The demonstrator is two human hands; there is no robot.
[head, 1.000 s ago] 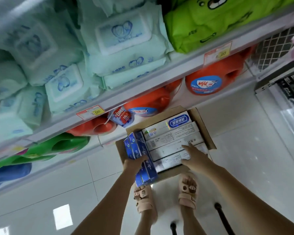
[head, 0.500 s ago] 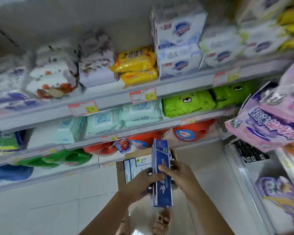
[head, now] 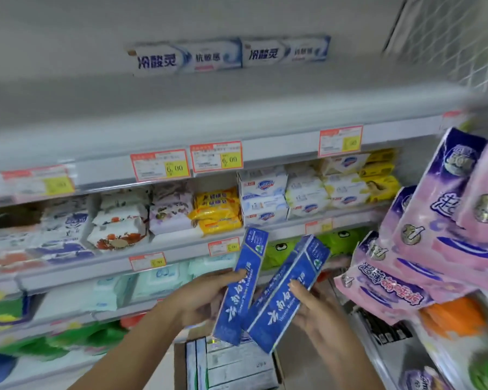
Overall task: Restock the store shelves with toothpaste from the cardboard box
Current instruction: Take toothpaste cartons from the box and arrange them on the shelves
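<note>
Partly hidden cardboard box | left hand grips blue carton | right hand grips second carton | price tags blurred

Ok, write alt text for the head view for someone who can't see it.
The left hand grips one blue toothpaste box and the right hand a second blue box, before store shelves. The cardboard box sits below with more cartons; two white toothpaste boxes lie on the top shelf.
</note>
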